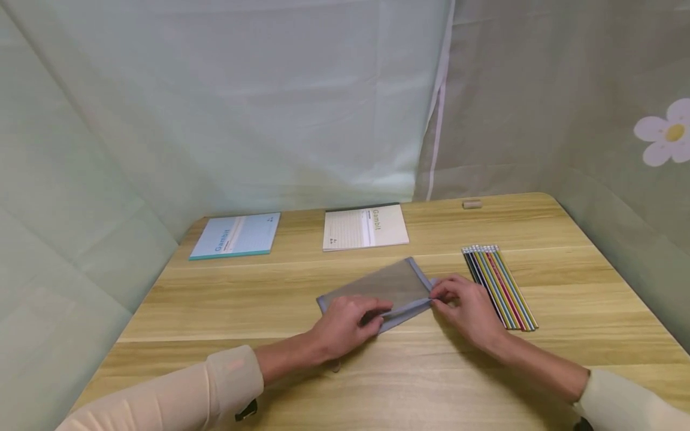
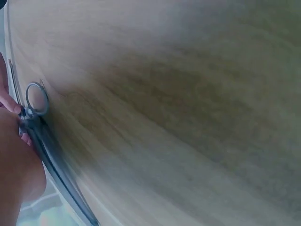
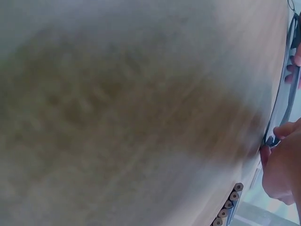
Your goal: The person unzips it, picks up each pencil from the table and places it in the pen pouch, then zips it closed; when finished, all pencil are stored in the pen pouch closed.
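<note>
1. Your left hand (image 1: 346, 328) grips the near edge of the grey mesh zip pouch (image 1: 377, 288), its fingers curled, with the thumb on the near side. A metal ring (image 2: 37, 99) sits just beside those fingers; it looks like part of the zip pull.
2. Your right hand (image 1: 470, 308) pinches the pouch's right-hand corner between thumb and fingers.
3. The pouch lies between your hands, slanted across the middle of the wood-grain table (image 1: 242, 311). You seem to be working along its zipped edge; whether the mouth is fully parted, I cannot tell.
4. Your next move seems to call for a steady pinch at the corner while the left fingers work the edge. Pull along the zip line, since the thin mesh could crease or snag.
5. Just beside your right hand lies a row of hexagonal pencils (image 1: 498, 287), unsharpened at the ends nearest you.
6. Beyond the pouch is a cream Gambit notebook (image 1: 365, 227); a blue Gambit notebook (image 1: 233, 236) lies farther left.
7. Near the far edge, right of the cream notebook, sits a small brownish block (image 1: 471, 205), too small to identify.
</note>
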### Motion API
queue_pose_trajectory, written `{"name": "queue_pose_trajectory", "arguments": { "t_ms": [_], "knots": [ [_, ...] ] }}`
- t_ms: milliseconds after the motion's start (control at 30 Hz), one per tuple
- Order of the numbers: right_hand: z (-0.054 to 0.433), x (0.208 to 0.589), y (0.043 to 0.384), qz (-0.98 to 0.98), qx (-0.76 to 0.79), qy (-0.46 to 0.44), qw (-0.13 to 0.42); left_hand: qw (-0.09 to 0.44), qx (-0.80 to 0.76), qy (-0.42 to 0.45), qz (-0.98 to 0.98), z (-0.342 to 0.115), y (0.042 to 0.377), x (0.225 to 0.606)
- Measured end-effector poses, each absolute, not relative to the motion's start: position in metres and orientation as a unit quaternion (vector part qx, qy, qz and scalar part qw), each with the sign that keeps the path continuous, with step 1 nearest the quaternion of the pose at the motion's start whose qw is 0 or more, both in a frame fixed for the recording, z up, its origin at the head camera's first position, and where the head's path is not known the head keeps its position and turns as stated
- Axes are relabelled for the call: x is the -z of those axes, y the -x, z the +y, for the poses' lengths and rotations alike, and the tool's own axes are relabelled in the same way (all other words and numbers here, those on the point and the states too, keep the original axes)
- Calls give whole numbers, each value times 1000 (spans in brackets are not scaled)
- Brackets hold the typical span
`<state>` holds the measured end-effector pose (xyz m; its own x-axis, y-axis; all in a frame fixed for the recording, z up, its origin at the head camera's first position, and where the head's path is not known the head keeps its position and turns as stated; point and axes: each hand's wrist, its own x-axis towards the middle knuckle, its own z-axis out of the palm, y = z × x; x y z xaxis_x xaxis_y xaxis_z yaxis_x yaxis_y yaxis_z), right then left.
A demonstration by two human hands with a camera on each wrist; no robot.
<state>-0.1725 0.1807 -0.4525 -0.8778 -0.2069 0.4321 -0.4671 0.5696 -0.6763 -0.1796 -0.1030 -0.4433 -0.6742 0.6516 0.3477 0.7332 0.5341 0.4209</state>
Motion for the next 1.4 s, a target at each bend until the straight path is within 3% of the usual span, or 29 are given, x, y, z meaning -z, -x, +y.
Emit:
{"name": "queue_pose_trajectory", "arguments": {
  "t_ms": [600, 1400],
  "knots": [
    [177, 456, 181, -850, -443, -240, 154, 16, 188, 414, -890, -104, 183, 444],
    [163, 456, 190, -880, -407, -176, 170, 20, 334, 326, -884, -102, 188, 439]
  ]
}}
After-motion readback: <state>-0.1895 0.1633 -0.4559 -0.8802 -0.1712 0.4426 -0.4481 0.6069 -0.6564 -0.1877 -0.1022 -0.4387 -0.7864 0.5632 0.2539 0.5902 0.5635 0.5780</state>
